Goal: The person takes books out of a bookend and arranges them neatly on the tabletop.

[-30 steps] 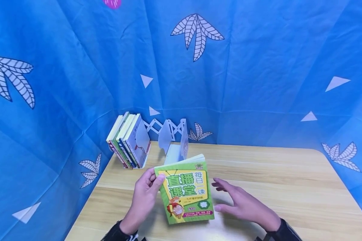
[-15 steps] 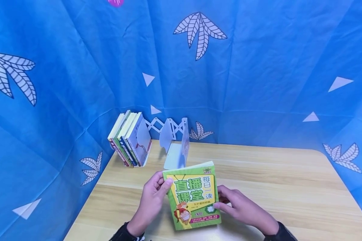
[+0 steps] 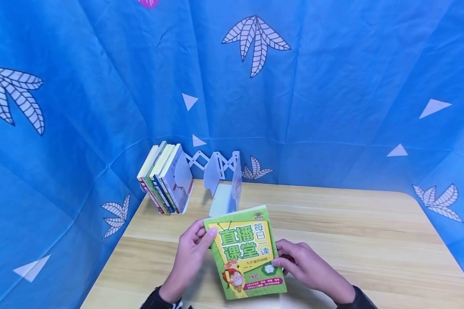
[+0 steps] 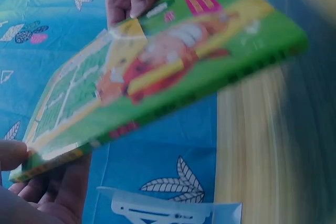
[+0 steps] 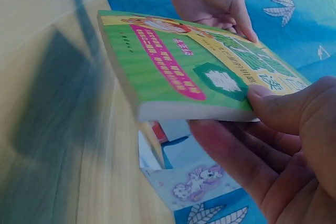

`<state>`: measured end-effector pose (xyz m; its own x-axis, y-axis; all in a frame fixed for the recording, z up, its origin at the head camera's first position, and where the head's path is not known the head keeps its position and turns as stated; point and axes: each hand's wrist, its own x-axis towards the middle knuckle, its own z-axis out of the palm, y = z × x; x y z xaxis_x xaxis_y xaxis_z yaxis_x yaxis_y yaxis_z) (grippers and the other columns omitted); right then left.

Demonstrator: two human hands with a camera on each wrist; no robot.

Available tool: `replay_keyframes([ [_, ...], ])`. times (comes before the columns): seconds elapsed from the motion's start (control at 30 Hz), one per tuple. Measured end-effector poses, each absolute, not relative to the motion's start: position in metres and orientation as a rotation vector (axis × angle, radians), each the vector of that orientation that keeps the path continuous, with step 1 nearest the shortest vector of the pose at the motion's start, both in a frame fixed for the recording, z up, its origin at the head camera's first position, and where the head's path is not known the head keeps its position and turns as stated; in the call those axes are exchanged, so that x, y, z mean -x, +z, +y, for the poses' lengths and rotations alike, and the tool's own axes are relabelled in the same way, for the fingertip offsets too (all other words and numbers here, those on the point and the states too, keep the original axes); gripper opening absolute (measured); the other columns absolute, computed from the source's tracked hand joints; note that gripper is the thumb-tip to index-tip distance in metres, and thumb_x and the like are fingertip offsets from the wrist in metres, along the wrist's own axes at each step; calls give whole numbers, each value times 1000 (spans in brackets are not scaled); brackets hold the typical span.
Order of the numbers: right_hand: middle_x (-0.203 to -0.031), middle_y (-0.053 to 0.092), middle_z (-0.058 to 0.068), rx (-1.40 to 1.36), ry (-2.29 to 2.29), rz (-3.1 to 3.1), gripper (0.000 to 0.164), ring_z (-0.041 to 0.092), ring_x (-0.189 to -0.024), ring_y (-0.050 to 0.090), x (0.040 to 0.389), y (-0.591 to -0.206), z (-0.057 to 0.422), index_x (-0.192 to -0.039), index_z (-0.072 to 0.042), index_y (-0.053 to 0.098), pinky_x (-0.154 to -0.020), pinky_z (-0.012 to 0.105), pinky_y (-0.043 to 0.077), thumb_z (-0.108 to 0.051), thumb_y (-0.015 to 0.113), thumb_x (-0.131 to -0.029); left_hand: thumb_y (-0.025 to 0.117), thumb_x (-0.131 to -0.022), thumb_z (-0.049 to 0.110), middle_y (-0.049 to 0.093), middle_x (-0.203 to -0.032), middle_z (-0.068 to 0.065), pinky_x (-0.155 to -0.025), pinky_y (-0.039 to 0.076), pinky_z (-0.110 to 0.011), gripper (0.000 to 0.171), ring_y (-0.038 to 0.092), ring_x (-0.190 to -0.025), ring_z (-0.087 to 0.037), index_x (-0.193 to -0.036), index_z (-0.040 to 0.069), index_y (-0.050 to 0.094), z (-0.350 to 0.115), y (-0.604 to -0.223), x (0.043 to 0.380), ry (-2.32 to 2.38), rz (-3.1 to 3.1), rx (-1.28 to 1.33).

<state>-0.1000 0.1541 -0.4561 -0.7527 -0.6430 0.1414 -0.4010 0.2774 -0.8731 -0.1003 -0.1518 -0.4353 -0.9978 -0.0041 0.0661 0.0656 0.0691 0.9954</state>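
Observation:
A green and yellow children's book (image 3: 247, 253) is held up over the table, its cover facing me and slightly tilted. My left hand (image 3: 193, 251) grips its upper left corner, thumb on the cover and fingers behind. On the opposite edge, my right hand (image 3: 303, 262) pinches the book low down, the thumb on the front. In the right wrist view the book (image 5: 173, 66) shows its white page edges between thumb and fingers. The spine side of the book (image 4: 173, 61) faces the left wrist camera.
Several upright books (image 3: 164, 180) lean together at the table's back left. Beside them a white expandable bookend rack (image 3: 224, 199) has spaces between its dividers. Blue patterned cloth (image 3: 332, 107) hangs behind the wooden table (image 3: 352, 223).
My right hand has come in from the right and taken hold of the book's right edge. The book has moved slightly right and lower, still in my left hand.

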Motion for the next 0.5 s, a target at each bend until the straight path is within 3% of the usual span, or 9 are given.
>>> replay_keyframes([
  [0.2,-103,80,12,984,-1567,2315,24,3,-85,74,103,-453,157,-125,-1,63,-62,28,65,-16,58,-106,63,-103,13,77,-115,-11,-81,67,-34,37,76,-92,-15,-137,-1,57,-161,-436,105,-2123,-2221,143],
  [0.33,-101,80,15,925,-1651,2326,25,5,-80,75,109,-448,162,-126,2,62,-60,31,65,-11,59,-105,58,-106,11,74,-119,-17,-86,67,-38,36,76,-101,-18,-138,-5,54,-169,-437,108,-2101,-2170,226],
  [0.5,-102,78,21,828,-1726,2358,26,8,-78,75,117,-441,170,-128,7,60,-60,35,66,-6,57,-105,60,-105,11,72,-125,-20,-93,63,-27,33,74,-105,-13,-135,-1,57,-181,-439,113,-1946,-2177,148],
])
